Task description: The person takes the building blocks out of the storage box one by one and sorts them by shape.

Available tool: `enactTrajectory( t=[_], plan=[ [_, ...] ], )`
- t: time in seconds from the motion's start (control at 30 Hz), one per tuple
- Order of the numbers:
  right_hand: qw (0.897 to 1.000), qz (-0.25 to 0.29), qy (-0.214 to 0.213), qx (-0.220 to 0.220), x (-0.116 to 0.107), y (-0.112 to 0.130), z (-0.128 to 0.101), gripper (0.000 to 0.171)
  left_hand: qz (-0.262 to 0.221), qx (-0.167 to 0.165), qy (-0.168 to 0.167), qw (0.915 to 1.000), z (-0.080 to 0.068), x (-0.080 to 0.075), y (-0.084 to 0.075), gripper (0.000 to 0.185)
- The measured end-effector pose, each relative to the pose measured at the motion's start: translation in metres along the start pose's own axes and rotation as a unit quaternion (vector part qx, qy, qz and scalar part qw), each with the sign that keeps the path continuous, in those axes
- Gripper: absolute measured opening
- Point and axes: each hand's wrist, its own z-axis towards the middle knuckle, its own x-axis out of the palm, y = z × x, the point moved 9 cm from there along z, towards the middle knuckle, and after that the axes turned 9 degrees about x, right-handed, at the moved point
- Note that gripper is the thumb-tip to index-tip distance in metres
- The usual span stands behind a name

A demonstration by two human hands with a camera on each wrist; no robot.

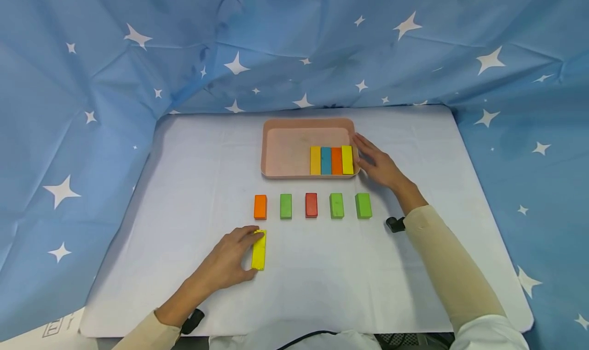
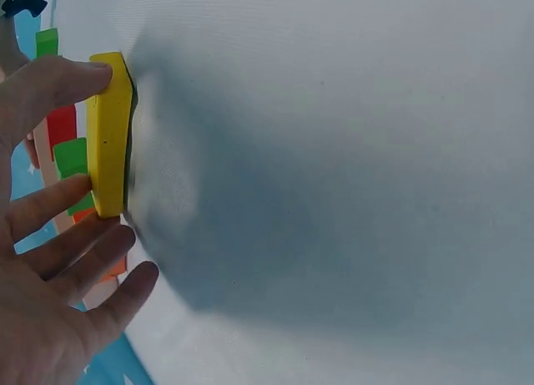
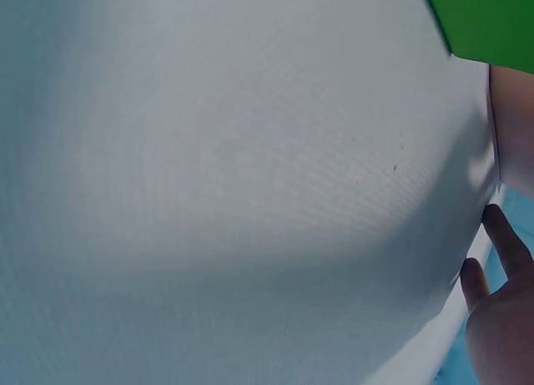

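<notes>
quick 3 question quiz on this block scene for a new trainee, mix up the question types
1. True or false: the left hand touches a yellow block that lies on the white table.
2. How many blocks lie in the pink tray?
3. Multiple choice: where is the right hand? A) on the red block B) at the tray's right edge C) lifted clear above the table

Key
1. True; its fingers are around the block.
2. Four: yellow-orange, blue, orange, yellow.
3. B
</notes>
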Motion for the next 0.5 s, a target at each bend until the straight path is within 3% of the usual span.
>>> enactTrajectory(
  t=[0.17, 0.33, 0.5],
  plan=[
    [1.000, 0.004, 0.000, 0.001, -0.001, -0.001, 0.000, 0.065, 0.004, 0.001, -0.005, 1.0000, 0.001, 0.001, 0.002, 0.078],
    [1.000, 0.003, -0.001, -0.002, -0.001, -0.002, 0.000, 0.065, -0.008, -0.002, 0.012, 0.9999, 0.001, 0.002, 0.003, 0.080],
    [1.000, 0.003, 0.000, -0.008, 0.000, -0.001, 0.000, 0.065, -0.024, -0.005, 0.029, 0.9993, 0.006, -0.009, 0.002, 0.084]
  ],
)
